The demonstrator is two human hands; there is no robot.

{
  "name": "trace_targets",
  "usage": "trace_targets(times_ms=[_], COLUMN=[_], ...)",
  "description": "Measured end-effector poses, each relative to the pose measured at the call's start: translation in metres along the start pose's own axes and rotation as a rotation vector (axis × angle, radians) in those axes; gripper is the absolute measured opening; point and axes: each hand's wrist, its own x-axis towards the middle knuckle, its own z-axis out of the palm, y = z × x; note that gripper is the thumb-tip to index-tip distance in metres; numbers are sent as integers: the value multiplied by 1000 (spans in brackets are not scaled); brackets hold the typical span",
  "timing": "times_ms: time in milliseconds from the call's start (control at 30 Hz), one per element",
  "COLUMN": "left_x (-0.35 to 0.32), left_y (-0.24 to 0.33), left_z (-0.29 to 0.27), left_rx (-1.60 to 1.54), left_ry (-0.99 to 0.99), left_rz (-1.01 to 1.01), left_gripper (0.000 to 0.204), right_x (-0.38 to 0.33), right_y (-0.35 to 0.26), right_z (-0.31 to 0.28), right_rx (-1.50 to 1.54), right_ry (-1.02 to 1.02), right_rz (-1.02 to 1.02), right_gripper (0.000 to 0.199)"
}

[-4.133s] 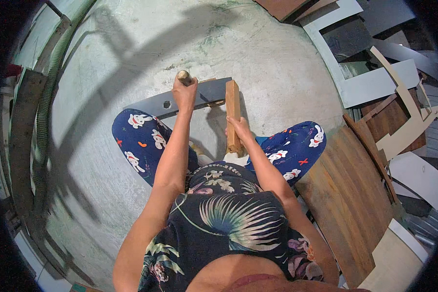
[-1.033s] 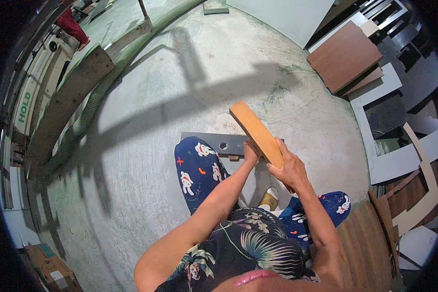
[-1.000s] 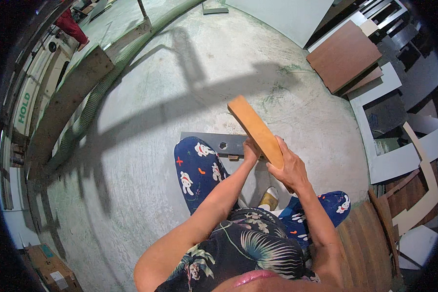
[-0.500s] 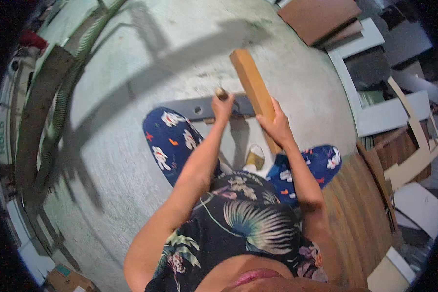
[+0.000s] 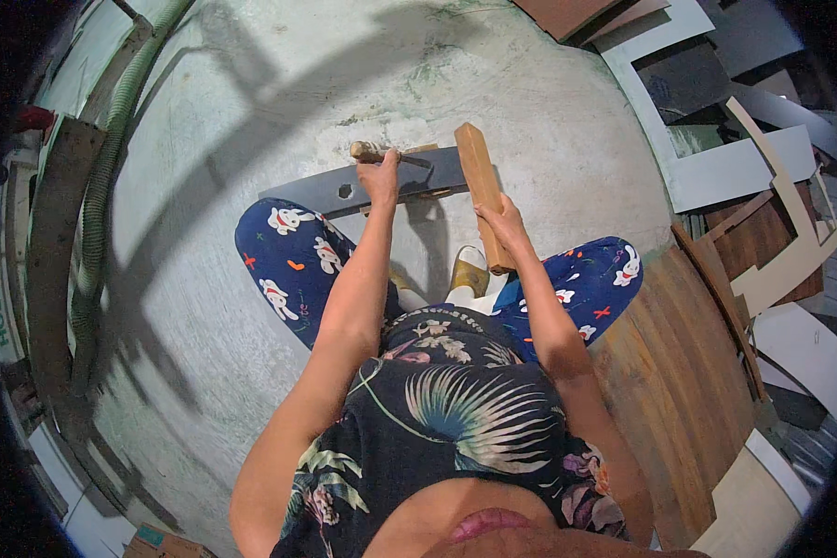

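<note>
Floor: bare concrete (image 5: 251,307), grey panel (image 5: 325,191) lying flat.
Left hand (image 5: 381,177): fingers wrapped round wooden-handled tool (image 5: 367,151).
Right hand (image 5: 502,219): clasping wooden block (image 5: 482,181); best held steady.

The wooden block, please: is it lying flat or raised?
Raised: the right hand holds the block tilted, its far end above the grey panel.

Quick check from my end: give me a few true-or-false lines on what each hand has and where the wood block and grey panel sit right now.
1. The left hand grips a wooden-handled tool. True.
2. The right hand is empty. False: it holds the wooden block.
3. The grey panel lies flat on the concrete floor. True.
4. The block lies far from the panel. False: it crosses the panel's right end.
</note>
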Motion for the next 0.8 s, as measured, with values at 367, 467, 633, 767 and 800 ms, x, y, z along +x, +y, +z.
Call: trace_targets(times_ms=[367, 467, 633, 767, 800], left_x=[-6, 2, 11, 9, 10], left_y=[45, 40, 43, 57, 58], left_z=[8, 3, 9, 13, 13], left_rx=[33, 73, 229, 229, 231], left_ry=[-74, -99, -130, -169, -192], left_rz=[72, 108, 121, 164, 153], left_gripper=[30, 34, 34, 35, 34], right_x=[-1, -5, -9, -10, -12], right_y=[1, -16, -19, -22, -25], right_z=[0, 1, -1, -2, -2], right_rx=[-173, -92, -73, -91, -99], right_ry=[123, 52, 63, 64, 72], right_rz=[-66, 8, -41, -44, -56], right_gripper=[66, 64, 61, 60, 61])
